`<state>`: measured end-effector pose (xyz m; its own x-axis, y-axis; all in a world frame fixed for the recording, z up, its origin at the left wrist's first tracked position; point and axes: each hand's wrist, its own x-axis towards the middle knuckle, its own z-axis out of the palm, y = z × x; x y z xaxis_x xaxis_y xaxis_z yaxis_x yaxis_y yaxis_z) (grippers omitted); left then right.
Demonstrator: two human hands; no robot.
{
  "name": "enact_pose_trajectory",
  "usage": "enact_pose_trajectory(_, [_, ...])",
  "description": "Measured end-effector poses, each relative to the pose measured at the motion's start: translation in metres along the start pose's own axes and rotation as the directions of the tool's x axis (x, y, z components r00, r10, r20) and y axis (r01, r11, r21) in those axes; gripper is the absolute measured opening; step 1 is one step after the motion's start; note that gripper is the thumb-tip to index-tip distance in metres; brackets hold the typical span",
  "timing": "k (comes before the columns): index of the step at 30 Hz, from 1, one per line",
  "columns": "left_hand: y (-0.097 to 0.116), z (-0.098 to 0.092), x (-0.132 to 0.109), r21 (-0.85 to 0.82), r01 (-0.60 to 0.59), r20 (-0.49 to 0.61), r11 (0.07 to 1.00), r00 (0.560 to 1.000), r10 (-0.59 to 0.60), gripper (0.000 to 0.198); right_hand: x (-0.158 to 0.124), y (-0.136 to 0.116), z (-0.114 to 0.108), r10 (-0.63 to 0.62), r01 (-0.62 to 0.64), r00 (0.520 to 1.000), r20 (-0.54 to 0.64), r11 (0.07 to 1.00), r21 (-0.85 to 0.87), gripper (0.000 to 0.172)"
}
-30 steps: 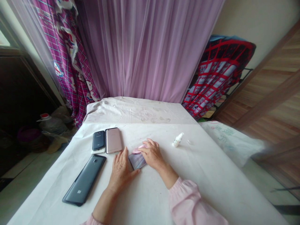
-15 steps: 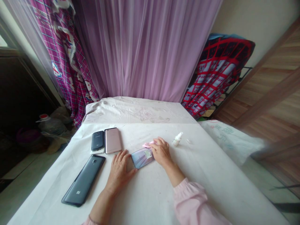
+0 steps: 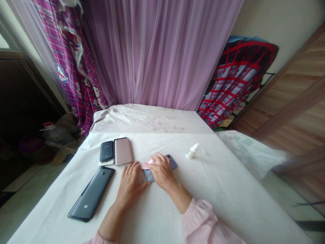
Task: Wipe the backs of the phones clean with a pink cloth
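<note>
Here's the right hand (image 3: pixel 162 172), grip closed on the pink cloth (image 3: pixel 146 165), pressing it to the blue-violet phone (image 3: pixel 148 175) lying flat on the white-covered bench (image 3: pixel 157 217)! The left hand (image 3: pixel 129 184), grip open, steadies the phone's left end. White bottle (image 3: pixel 192 151) standing to the right, large dark phone (image 3: pixel 91 195) lying left!

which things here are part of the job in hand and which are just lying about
In the job:
pink cloth, under the right hand
purple phone, left hand at its end
white bottle, perhaps; untouched

Apparently lying about:
big dark phone
rose phone
small dark phone
floor jug
</note>
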<state>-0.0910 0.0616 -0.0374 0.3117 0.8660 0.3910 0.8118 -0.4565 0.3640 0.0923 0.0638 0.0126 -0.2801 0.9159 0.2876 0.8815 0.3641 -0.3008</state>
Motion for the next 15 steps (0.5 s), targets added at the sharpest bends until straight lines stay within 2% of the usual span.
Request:
enact_pose_trajectory(3, [-0.001, 0.001, -0.001, 0.006, 0.003, -0.006, 1.000, 1.000, -0.003, 0.065, -0.003, -0.003, -0.009, -0.034, 0.033, 0.999, 0.012, 0.998, 0.059, 0.024])
enact_pose_trajectory(5, [-0.001, 0.001, -0.001, 0.007, -0.001, -0.006, 1.000, 1.000, 0.001, 0.067, -0.003, 0.000, -0.019, -0.019, 0.008, 0.997, 0.075, 0.989, 0.145, 0.025])
enact_pose_trajectory(10, [-0.001, -0.001, 0.000, 0.000, -0.005, 0.014, 1.000, 1.000, 0.005, 0.064, 0.007, 0.021, -0.039, 0.107, -0.230, 0.935, 0.337, 0.909, 0.348, 0.021])
enact_pose_trajectory(12, [-0.001, -0.001, 0.000, 0.000, 0.006, 0.027, 1.000, 1.000, -0.006, 0.063, 0.013, 0.030, -0.041, 0.178, -0.293, 0.915, 0.362, 0.909, 0.295, 0.020])
enact_pose_trajectory(15, [0.000, -0.002, 0.001, 0.000, 0.013, 0.037, 1.000, 0.999, -0.013, 0.064, 0.020, 0.038, -0.036, 0.280, -0.318, 0.927, 0.250, 0.940, 0.124, 0.015])
